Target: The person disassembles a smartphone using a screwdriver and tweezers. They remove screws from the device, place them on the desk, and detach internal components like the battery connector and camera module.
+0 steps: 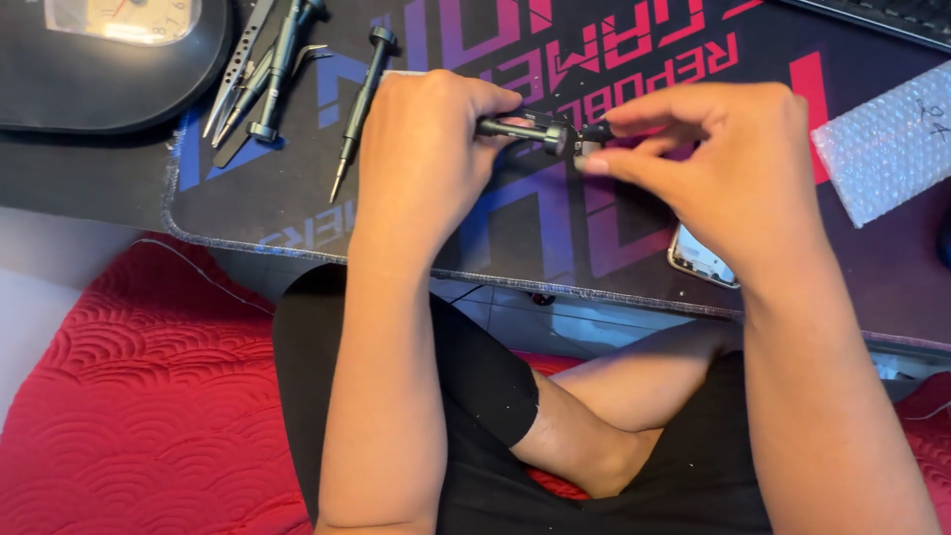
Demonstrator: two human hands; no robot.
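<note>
Over mat (pixel 297 213), left hand (pixel 421 149) clenching black screwdriver (pixel 520 129); right hand (pixel 733 163) pinching bit end at 3 o'clock. Seating bit, judging; next needing straight push.

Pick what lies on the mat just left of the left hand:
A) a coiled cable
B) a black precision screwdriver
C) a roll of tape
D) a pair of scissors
B: a slim black screwdriver lies on the dark mat beside the left hand, next to tweezers.

both hands meet over the middle of the desk mat (pixel 297 213), a small screwdriver (pixel 530 131) between them. left of them on the mat lie another screwdriver (pixel 359 99) and tweezers (pixel 238 69); a bubble-wrap packet (pixel 887 149) lies right, a phone (pixel 701 260) under the right wrist.
</note>
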